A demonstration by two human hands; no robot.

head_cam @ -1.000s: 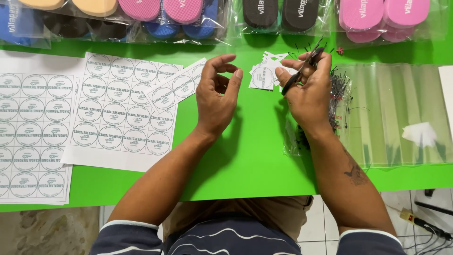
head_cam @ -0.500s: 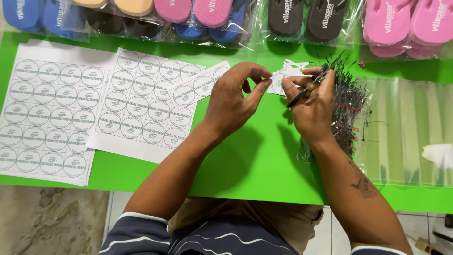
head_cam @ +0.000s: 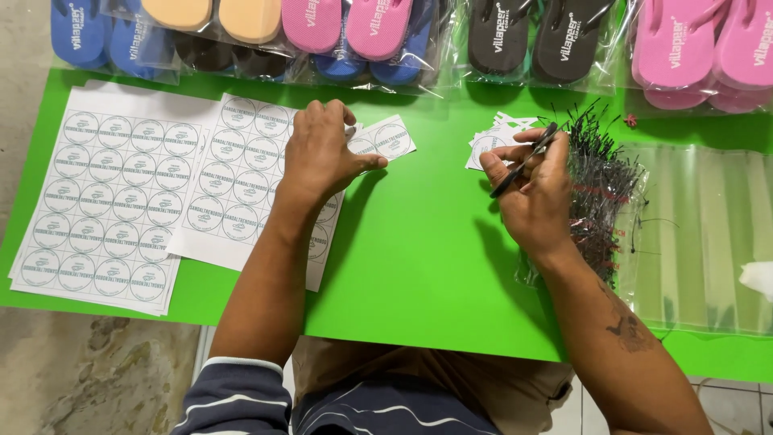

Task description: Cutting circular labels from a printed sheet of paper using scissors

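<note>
Left hand (head_cam: pixel 322 153): lay palm down on the label sheet (head_cam: pixel 250 181), fingers bent, thumb and fingertips pinching a small cut strip (head_cam: pixel 385 138) of round labels at its edge.
Strip: stuck out just past the left thumb, flat on the green surface (head_cam: pixel 419 250), touching the sheet's upper corner.
Sheet: under the left hand and wrist, white, printed with rows of round labels.
Second sheet (head_cam: pixel 105 201): beyond the left hand's outer side, a stack with edges slightly fanned, partly tucked under the first sheet.
Right hand (head_cam: pixel 535 189): closed around black scissors (head_cam: pixel 523 161), fingers curled through the handles, blades pointed up and away from the wrist; open or shut blades could not be told.
Cut labels (head_cam: pixel 487 141): a small white pile just beyond the right hand's fingertips, near the scissor tips, well apart from the left hand.
Tag pins (head_cam: pixel 604 185): a bundle of thin black plastic fasteners in a clear bag, right behind the right hand, touching its back.
Clear bags (head_cam: pixel 708 234): flat, glossy, spread on the surface past the pins, on the right hand's outer side.
Sandals (head_cam: pixel 378 28): wrapped pairs in blue, peach, pink and black, lined along the far edge, well above both hands.
Hands: apart from each other, bare green surface between them.
</note>
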